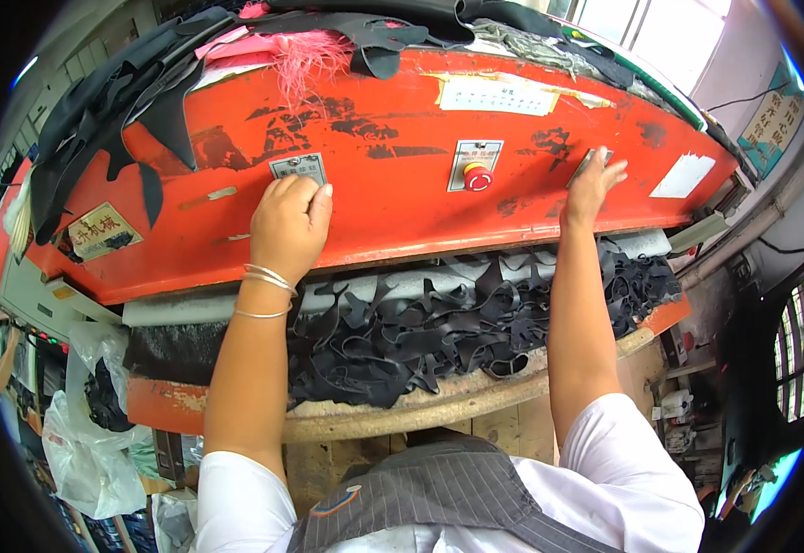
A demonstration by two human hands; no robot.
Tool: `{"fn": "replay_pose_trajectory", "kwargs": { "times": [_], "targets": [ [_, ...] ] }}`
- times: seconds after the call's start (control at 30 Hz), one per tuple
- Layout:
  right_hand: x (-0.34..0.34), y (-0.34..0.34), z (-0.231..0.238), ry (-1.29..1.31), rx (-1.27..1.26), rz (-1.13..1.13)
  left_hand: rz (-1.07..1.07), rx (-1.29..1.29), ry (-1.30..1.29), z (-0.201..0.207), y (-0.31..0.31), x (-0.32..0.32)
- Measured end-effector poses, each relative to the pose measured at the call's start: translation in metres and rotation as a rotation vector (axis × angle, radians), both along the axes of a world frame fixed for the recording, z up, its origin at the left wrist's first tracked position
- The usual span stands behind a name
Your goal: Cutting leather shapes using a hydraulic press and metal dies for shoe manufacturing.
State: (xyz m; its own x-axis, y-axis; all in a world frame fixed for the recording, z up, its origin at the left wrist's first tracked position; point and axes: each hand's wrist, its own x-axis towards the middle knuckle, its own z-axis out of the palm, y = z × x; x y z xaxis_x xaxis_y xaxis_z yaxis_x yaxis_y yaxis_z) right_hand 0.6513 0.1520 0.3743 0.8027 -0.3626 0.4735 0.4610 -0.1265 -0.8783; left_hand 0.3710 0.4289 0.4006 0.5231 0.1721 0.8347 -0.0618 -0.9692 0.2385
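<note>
At ten o'clock from the centre of my view, the left hand [289, 224] meets the left control plate [299, 166] on the red machine front [383, 198], fingers curled together into a fist that hides the plate's lower part. At two o'clock I have the right hand [588, 194] over the right control plate [580, 170], fingers spread apart. From here I cannot tell whether either hand presses anything. The red stop button [478, 178] sits between them at one o'clock; black scraps [402, 341] lie heaped at six.
</note>
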Motion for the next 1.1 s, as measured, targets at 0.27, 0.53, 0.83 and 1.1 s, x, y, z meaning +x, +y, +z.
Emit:
{"fn": "replay_pose_trajectory", "kwargs": {
  "times": [0.27, 0.53, 0.83, 1.1],
  "targets": [
    [-0.247, -0.058, -0.107, -0.266, -0.891, 0.892, -0.097, -0.370, 0.567, -0.102, -0.098, -0.162],
    [-0.352, -0.057, -0.146, -0.357, -1.278, 0.949, 0.195, -0.242, 0.564, -0.171, -0.162, -0.219],
    [-0.333, -0.043, -0.132, -0.255, -1.354, 1.065, 0.113, -0.311, 0.742, -0.164, -0.131, -0.199],
    [-0.204, 0.065, -0.067, -0.177, -1.058, 1.119, 0.094, -0.372, 0.422, -0.108, -0.020, -0.102]
  ]
}}
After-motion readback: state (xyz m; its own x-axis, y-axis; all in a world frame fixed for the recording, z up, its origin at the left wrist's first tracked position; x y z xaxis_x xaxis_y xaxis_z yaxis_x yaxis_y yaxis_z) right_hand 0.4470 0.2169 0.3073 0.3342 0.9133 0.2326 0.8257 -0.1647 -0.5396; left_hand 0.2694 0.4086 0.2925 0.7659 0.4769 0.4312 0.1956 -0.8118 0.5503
